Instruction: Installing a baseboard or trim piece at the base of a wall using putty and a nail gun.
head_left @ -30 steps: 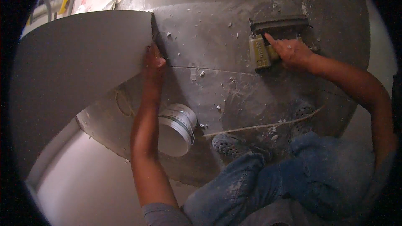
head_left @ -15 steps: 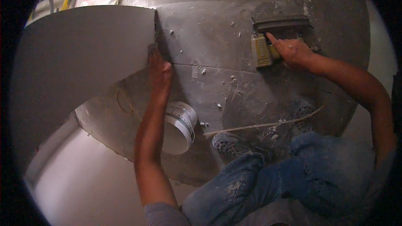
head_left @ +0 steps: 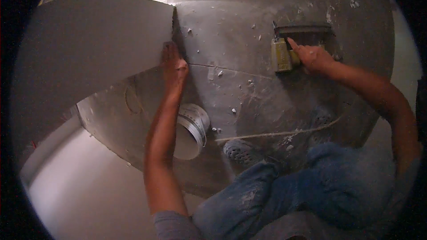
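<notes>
A large grey board, which looks like drywall, takes up the left side. My left hand lies against its near right corner, fingers stretched flat along the end edge; the thumb side faces the floor. In my right hand is a yellow and black cordless power tool, held away from the board over the floor at the right. My index finger points forward along the tool, and the other fingers wrap its grip. A long dark bar runs across the tool's far side; its working tip is hard to make out.
A white bucket lies tipped near my left forearm. My shoes, one a perforated clog, stand close to a thin pale strip on the concrete floor. White crumbs are scattered about. A pale wall curves at lower left.
The view has shifted slightly, so the board's end and the tool appear a little farther right. My left hand stays on the board's corner, and my right hand keeps its hold on the tool.
</notes>
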Available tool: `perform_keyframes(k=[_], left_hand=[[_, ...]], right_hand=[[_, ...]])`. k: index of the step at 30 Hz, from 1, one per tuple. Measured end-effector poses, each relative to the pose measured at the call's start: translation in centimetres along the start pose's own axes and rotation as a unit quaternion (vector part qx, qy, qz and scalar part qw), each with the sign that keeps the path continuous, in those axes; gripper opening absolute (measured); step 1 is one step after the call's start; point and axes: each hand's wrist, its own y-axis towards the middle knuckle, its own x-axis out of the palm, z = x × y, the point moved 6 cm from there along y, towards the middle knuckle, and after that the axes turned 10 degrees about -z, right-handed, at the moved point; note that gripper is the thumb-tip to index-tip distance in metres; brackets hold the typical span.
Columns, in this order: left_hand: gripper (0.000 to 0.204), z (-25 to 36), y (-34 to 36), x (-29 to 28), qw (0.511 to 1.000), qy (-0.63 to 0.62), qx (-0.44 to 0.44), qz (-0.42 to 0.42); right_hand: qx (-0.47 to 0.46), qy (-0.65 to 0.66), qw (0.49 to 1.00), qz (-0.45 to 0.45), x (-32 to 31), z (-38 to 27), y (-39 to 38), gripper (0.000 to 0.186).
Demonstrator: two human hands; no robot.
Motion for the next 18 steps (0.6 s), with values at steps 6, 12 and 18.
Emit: perform_keyframes(k=[6,12,18], left_hand=[[0.050,-0.7,-1.1,3.0,0.991,-0.055,-0.070,-0.098],[0.047,-1.3,-1.4,5.5,0.993,0.114,-0.015,-0.025],[0.048,-2.1,-0.2,4.9,0.987,-0.106,-0.116,-0.041]], right_hand=[[-0.008,-0.011,1.000,0.024,-0.3,-0.4,-0.2,0.100],[0.014,-0.044,0.999,0.018,0.0,-0.3,0.1,0.097],[0.013,-0.060,0.997,0.037,0.3,0.0,0.4,0.098]])
